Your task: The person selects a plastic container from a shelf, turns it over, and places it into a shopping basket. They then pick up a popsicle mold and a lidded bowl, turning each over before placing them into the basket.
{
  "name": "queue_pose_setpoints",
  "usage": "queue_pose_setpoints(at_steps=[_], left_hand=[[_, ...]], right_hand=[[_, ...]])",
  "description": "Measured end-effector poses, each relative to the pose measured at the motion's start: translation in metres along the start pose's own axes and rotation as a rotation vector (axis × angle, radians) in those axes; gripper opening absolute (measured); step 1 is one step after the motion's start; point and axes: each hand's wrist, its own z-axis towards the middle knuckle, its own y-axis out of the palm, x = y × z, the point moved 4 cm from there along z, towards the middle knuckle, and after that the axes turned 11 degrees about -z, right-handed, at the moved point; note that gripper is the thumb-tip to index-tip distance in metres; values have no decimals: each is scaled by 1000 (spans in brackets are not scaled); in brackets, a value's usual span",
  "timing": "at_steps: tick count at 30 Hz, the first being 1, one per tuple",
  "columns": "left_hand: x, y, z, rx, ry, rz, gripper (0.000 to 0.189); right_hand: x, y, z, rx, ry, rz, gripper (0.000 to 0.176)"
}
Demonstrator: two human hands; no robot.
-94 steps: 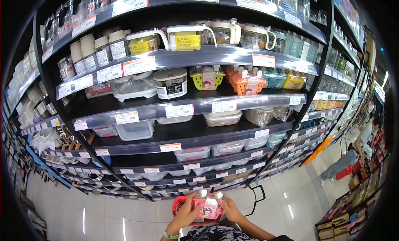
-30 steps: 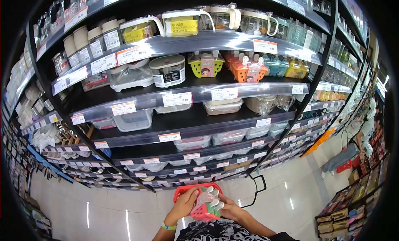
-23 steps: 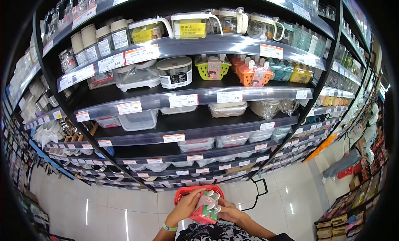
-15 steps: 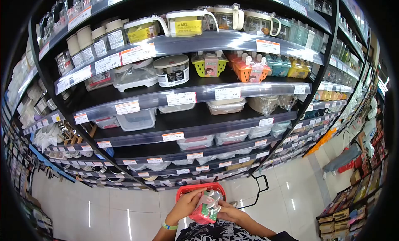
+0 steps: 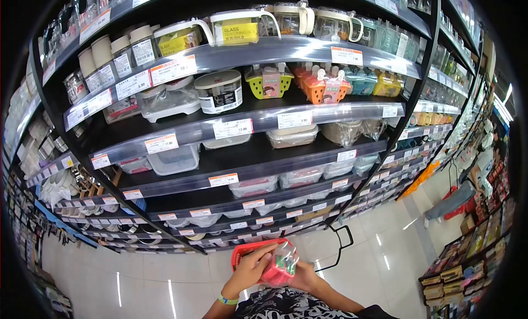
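Note:
Low in the head view, in front of my body, I hold a small red plastic container [image 5: 278, 270] with green parts and clear plastic around its top. My left hand [image 5: 252, 267] is closed on its left side, fingers reaching over the upper part. On its right side is my right hand [image 5: 302, 276], gripping it with the fingers partly hidden behind it. Just beyond the container, partly covered by my hands, a red shopping basket [image 5: 237, 257] is at floor level.
A tall dark shelf [image 5: 253, 121] fills the front, bearing glass seasoning boxes [image 5: 236, 29], a green perforated basket [image 5: 268, 81] and orange ones [image 5: 325, 88]. A black metal hook frame [image 5: 347, 239] juts out low. To the right, a person [image 5: 459, 198] is in the aisle beside stacked goods [image 5: 459, 275].
The red container has turned in my hands, and my right hand has shifted slightly right and further behind it. The shelf appears slightly further left as the camera moves.

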Motion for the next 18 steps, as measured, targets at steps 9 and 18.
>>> queue_pose_setpoints(at_steps=[9,18], left_hand=[[19,0,-1,-71,108,85,58],[24,-5,6,86,175,2,39]], right_hand=[[-6,-28,14,283,-2,-276,56],[-4,-41,5,253,-25,-33,53]])
